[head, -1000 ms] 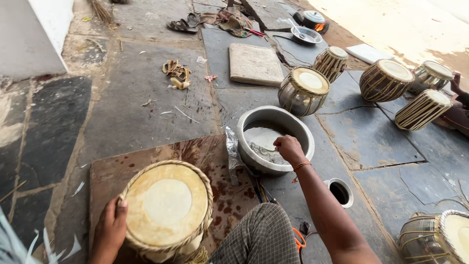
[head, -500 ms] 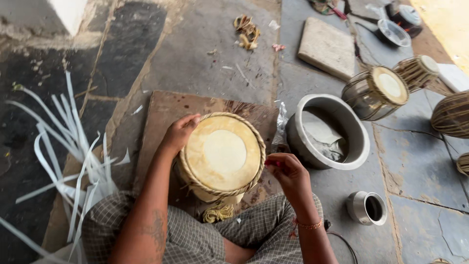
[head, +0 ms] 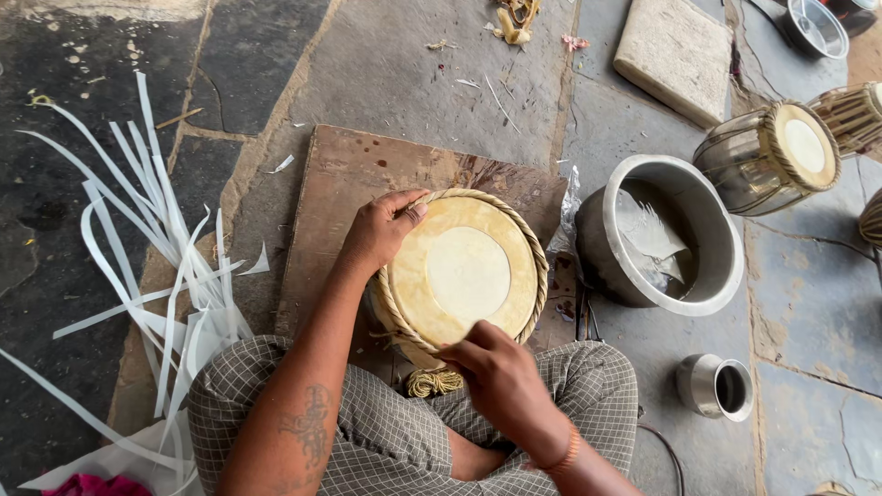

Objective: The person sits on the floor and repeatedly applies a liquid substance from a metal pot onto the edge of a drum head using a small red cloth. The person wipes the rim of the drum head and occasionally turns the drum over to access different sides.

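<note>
The drum (head: pixel 462 273) is seen upright on the wooden board (head: pixel 340 184), between the crossed legs. Its braided rim is gripped by the left hand (head: pixel 381 230), fingers closed over the far edge. The right hand (head: pixel 501 377) (fingers curled) is pressed on the near rim. A metal bowl (head: pixel 675 298) is noted just beside.

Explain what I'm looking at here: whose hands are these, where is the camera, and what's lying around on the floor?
The camera sits on a person's head and looks down at their lap and bare hands; there is no machine. The left hand grips the rim of a small drum that stands on a brown board. The right hand rests on the drum's near edge. Around it on the stone floor: white strips, a metal bowl, a small metal cup, another drum and a stone slab.
</note>
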